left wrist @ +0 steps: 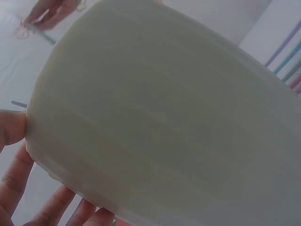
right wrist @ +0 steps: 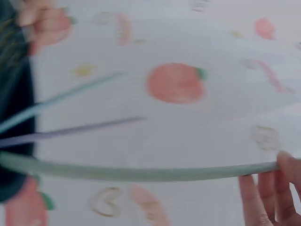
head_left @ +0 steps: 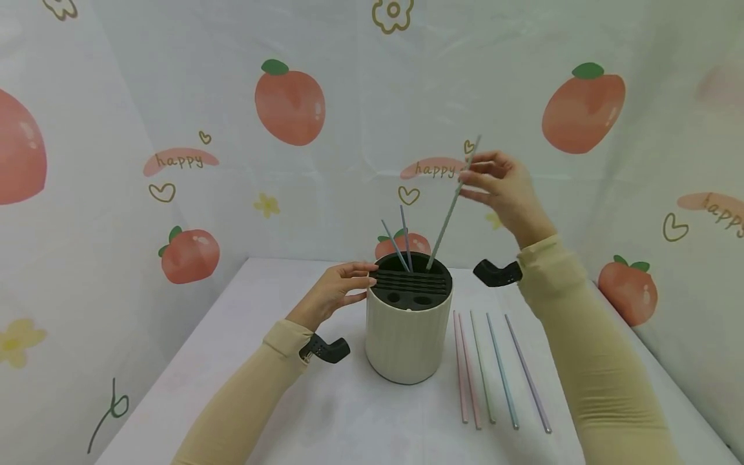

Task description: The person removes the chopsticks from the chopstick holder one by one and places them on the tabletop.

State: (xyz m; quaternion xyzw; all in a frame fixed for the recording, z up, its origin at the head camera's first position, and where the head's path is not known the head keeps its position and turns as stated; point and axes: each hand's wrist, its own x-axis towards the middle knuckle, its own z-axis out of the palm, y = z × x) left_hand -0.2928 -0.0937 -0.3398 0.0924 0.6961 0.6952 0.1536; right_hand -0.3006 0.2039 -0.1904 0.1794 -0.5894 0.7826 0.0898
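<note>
A cream, ribbed round holder [head_left: 407,342] with a black slotted top [head_left: 411,282] stands upright on the table. My right hand [head_left: 502,190] pinches a thin green stick [head_left: 446,226] near its upper end, above and right of the holder. The stick leans, its lower end at the holder's rear opening. A blue stick [right wrist: 61,100] and a purple stick [right wrist: 70,133] stand tilted in that same opening. My left hand [head_left: 334,290] touches the holder's left rim and side with extended fingers. In the left wrist view, the holder wall [left wrist: 160,113] covers most of the frame.
Right of the holder, several thin sticks lie side by side: two pink sticks [head_left: 469,374], a green stick [head_left: 482,368], a blue stick [head_left: 503,371] and a purple stick [head_left: 527,374]. Behind the white table [head_left: 325,413] hangs a peach-print cloth [head_left: 349,194].
</note>
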